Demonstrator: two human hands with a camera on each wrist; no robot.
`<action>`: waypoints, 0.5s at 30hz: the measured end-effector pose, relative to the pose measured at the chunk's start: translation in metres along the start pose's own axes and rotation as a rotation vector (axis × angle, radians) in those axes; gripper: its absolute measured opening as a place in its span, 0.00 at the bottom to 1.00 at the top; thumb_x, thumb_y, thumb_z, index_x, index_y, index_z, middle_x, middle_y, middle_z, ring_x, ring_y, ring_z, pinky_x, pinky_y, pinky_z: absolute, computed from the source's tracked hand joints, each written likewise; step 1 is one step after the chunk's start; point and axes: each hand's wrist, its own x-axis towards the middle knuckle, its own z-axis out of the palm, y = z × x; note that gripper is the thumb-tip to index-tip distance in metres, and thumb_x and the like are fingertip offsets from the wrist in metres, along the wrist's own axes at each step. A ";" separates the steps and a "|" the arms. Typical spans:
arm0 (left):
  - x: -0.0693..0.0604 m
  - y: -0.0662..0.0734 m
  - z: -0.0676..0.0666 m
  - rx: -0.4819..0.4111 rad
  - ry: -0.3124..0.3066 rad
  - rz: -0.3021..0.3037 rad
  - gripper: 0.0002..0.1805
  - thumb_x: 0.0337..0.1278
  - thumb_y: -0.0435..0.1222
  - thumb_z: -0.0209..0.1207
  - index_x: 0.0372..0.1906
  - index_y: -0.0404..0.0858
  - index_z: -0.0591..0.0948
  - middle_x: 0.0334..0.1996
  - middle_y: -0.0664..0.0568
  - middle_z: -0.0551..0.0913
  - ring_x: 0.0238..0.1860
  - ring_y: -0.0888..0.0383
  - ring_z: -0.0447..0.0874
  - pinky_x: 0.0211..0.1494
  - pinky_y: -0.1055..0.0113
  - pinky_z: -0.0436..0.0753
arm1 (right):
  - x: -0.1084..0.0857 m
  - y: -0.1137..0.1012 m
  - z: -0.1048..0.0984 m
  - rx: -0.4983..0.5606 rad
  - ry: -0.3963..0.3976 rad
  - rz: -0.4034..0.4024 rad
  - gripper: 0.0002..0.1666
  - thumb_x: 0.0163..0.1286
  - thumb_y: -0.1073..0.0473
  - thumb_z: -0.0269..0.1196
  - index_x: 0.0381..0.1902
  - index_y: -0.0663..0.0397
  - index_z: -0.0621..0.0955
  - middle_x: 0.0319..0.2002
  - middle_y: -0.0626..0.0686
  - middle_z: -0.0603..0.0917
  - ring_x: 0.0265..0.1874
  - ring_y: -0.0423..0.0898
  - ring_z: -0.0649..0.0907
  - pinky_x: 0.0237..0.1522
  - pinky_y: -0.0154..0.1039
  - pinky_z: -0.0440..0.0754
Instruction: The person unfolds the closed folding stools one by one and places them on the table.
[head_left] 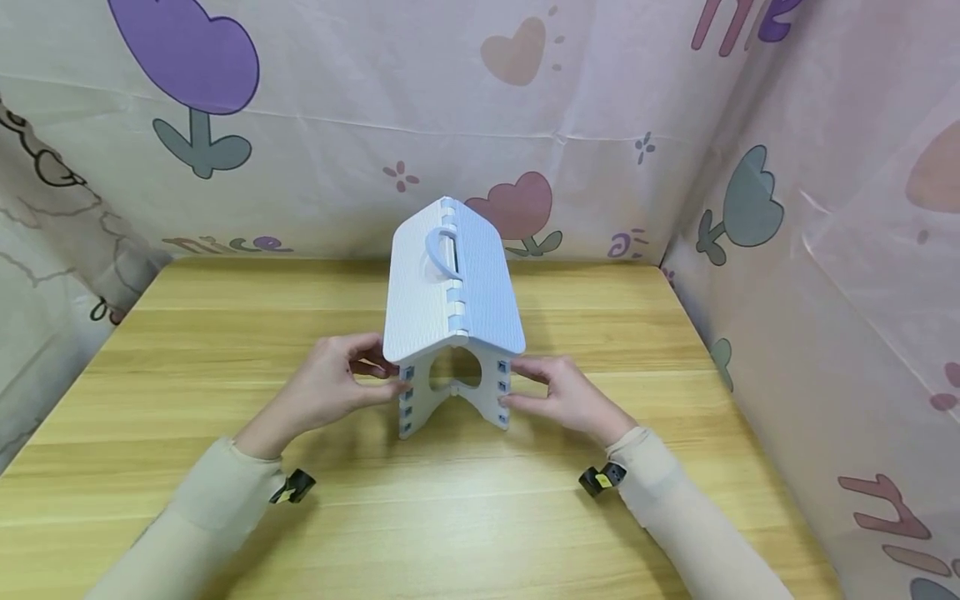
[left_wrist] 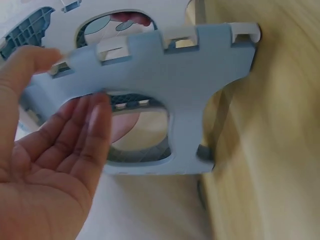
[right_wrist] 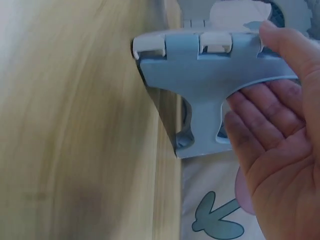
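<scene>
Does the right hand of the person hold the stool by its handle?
No, the right hand holds the stool at its side, and the handle on top is untouched.

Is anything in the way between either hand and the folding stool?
Nothing visible is. On the folding stool, the left hand has its thumb at one blue side panel's edge and its fingers at the opening; the right hand touches the opposite side panel likewise.
</scene>
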 end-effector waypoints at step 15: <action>0.021 0.032 -0.054 0.136 0.204 0.023 0.28 0.85 0.50 0.54 0.78 0.43 0.75 0.73 0.43 0.81 0.70 0.42 0.83 0.73 0.57 0.82 | 0.011 -0.034 -0.053 -0.183 0.254 -0.091 0.39 0.88 0.43 0.52 0.87 0.48 0.57 0.83 0.52 0.68 0.82 0.55 0.69 0.84 0.58 0.64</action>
